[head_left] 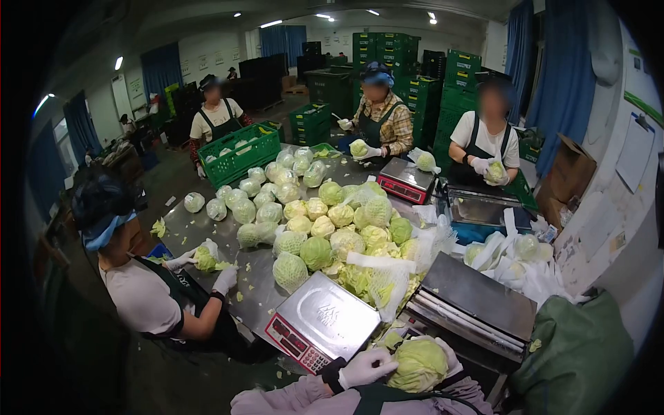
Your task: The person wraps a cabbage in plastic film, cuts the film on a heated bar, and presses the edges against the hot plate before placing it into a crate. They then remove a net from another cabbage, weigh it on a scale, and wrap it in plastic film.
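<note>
A pale green cabbage (418,365) is close in front of my body at the bottom of the view. My right hand (451,356), in a white glove, cups its far right side; most of those fingers are hidden behind it. At its left side is my left hand (366,368), also white-gloved, with curled fingers pressed against the leaves. Just beyond my left hand is a scale (330,315) with a steel plate and a red keypad front. A wrapping machine (477,297) with a dark top and white rollers stands beyond my right hand.
Loose and wrapped cabbages (332,221) are heaped on the metal table (259,315). Several co-workers stand around it, handling cabbages. A second red scale (408,178), a green crate (242,149) and white netting (387,277) are there. A green sack (577,353) sits at right.
</note>
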`<state>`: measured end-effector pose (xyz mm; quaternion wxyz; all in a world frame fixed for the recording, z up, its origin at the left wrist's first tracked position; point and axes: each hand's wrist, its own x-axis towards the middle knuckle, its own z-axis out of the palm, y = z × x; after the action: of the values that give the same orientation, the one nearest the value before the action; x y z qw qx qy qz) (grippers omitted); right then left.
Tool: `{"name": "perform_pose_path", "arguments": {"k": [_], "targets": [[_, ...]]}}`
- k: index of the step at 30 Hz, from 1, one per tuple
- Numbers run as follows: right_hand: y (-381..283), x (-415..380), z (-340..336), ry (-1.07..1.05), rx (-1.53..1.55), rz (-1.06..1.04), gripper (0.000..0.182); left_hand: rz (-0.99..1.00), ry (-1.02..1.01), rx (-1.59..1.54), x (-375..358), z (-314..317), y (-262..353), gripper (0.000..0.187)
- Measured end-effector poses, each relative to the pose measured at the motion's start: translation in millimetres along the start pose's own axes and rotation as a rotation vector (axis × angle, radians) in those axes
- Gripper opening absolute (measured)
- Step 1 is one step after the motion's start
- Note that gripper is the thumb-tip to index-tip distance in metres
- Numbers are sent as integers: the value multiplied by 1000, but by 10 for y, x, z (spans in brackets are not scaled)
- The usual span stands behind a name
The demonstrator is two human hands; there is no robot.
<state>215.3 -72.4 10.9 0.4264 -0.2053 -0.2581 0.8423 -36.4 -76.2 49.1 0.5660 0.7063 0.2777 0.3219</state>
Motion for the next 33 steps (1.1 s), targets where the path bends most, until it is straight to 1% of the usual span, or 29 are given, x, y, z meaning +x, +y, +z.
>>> {"name": "perform_pose_path", "arguments": {"k": [2, 3, 4, 6, 7, 8, 10, 11, 12, 14, 15, 16, 18, 21, 25, 28, 30, 31, 32, 33], "targets": [[-44, 16, 97, 21, -26, 1, 50, -8, 261, -106, 4, 39, 85, 13], [-47, 23, 129, 35, -55, 4, 50, 30, 291, -13, 9, 28, 163, 19], [-29, 25, 114, 37, -50, 2, 50, 26, 287, -13, 9, 33, 153, 19], [-15, 51, 70, 33, -55, -9, 50, 224, 291, 180, 24, 40, 112, 31], [-14, 48, 73, 39, -60, -12, 51, 201, 291, 131, -11, 47, 52, 36], [-1, 42, 60, 45, -58, -17, 51, 200, 283, 128, -42, 50, 35, 36], [28, 31, 16, 61, 6, -11, 50, 79, 269, 71, -63, 36, 40, 34], [32, 14, 29, 75, 14, -29, 50, 44, 272, 73, -61, 23, 118, 26], [13, 14, 58, 68, 11, -19, 49, 43, 249, 71, -53, 32, 83, 26], [5, 8, 79, 60, 18, -20, 49, 11, 232, -12, -54, 31, -12, 18], [3, 16, 81, 31, 41, -14, 48, -76, 203, -102, -49, 35, -44, 16], [7, 21, 81, 0, 64, -6, 48, -77, 197, -98, -47, 20, -59, 16], [22, 30, 41, -1, 60, -15, 48, -148, 128, -157, -6, -31, -17, 16], [45, 23, 11, 8, 63, -9, 49, -154, 87, -140, 24, -82, 47, 16], [40, 19, 26, 13, 81, 11, 50, -189, 96, -182, -6, -78, 27, 15], [51, 20, 23, 21, 97, 2, 50, -232, 116, -108, -68, -74, 28, 14], [25, 11, 99, 32, 103, 8, 50, -274, 37, -191, -88, -132, 118, 13], [28, 12, 111, -2, 95, -11, 50, -267, -10, -204, -110, -173, 126, 11], [31, 13, 124, -38, 87, -31, 50, -279, -11, -207, -133, -214, 143, 11], [24, 6, 135, -28, 57, -32, 50, -314, -86, -266, -142, -260, 162, 10]]}}
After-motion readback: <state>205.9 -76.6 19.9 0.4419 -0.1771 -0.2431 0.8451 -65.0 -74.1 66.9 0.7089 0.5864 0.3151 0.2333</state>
